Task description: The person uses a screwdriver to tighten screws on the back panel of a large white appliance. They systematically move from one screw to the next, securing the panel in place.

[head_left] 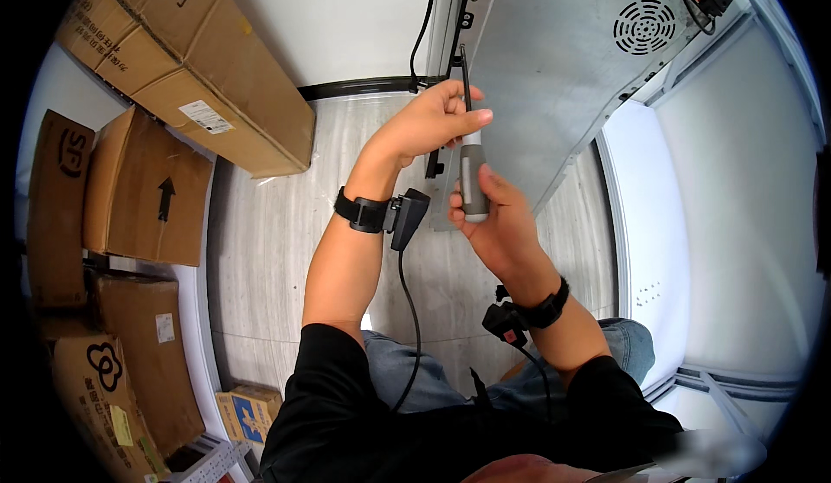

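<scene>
So the screwdriver (pixel 472 176) with the grey-and-white handle sits upright between both hands, its dark shaft pointing up along the edge of a grey metal panel (pixel 554 76). The right hand (pixel 502 223) is wrapped shut around the lower handle from below. The left hand (pixel 433 119) is just above it, fingers pinched closed on the top of the handle where the shaft starts. Both wrists wear black straps with cables. Cardboard boxes (pixel 173 59) are stacked well off to the left on the pale floor (pixel 268 249).
</scene>
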{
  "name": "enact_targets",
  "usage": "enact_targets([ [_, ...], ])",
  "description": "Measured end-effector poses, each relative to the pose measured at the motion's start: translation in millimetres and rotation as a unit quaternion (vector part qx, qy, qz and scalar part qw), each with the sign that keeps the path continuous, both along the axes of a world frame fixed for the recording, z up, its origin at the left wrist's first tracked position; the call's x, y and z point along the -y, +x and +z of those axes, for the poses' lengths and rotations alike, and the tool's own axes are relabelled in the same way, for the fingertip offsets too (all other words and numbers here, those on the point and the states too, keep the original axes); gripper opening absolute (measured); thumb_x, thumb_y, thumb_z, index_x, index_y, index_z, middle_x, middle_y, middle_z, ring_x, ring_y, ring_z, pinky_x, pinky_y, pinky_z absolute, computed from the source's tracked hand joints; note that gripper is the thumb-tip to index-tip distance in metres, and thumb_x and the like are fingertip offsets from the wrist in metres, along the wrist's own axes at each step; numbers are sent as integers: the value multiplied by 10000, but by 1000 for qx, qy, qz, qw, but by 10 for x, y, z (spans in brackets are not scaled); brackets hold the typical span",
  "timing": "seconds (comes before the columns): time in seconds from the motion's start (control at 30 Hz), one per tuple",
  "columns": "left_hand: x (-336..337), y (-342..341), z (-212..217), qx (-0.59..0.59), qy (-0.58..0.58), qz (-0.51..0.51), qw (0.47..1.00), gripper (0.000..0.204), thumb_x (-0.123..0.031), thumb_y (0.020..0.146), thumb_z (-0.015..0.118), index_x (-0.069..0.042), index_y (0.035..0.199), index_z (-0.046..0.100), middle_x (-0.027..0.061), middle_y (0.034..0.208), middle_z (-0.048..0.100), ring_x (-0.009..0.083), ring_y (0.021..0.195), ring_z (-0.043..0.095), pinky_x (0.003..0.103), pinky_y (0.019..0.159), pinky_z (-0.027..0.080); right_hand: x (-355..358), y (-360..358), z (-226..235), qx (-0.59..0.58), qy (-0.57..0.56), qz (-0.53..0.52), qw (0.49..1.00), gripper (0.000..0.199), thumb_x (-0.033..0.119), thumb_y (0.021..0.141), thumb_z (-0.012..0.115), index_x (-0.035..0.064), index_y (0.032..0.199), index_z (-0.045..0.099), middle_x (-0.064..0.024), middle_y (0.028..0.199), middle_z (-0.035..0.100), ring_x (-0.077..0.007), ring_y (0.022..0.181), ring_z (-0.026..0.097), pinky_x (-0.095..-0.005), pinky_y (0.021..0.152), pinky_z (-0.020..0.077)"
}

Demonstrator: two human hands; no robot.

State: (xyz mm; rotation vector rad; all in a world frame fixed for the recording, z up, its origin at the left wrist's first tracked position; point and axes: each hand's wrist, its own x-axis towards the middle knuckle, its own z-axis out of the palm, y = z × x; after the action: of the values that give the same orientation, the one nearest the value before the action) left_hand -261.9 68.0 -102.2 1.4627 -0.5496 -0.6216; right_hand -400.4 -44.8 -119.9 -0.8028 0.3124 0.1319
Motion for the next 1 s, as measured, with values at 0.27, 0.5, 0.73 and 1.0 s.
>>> enact_targets([
  [0.27,-100,52,-114,-70,-152,-81,983,472,-192,859,652,-48,1261,452,49,931,653,91,750,553,254,718,444,36,2,153,46,58,90,993,451,384,992,342,-10,1182,451,-85,899,582,-192,692,574,-299,643,449],
  [0.5,28,39,-70,-54,-58,6,997,400,-216,867,647,-62,1200,487,37,963,644,84,778,555,249,691,441,-68,-64,249,9,-161,-14,987,377,369,972,370,26,1111,445,-63,879,548,-153,595,550,-268,530,397],
  [0.73,-18,-25,-49,-117,-238,-118,957,544,-214,866,648,-27,1314,404,81,958,628,125,847,595,225,716,480,-12,-21,258,63,95,38,993,333,318,970,317,48,1056,492,-47,845,550,-130,535,484,-258,507,362],
  [1.0,27,21,-135,-95,-169,-32,981,496,-229,817,708,-49,1206,460,31,904,630,93,771,577,248,703,447,33,-82,337,47,-65,66,995,313,349,974,405,52,1048,471,-53,834,560,-124,509,466,-261,498,349],
])
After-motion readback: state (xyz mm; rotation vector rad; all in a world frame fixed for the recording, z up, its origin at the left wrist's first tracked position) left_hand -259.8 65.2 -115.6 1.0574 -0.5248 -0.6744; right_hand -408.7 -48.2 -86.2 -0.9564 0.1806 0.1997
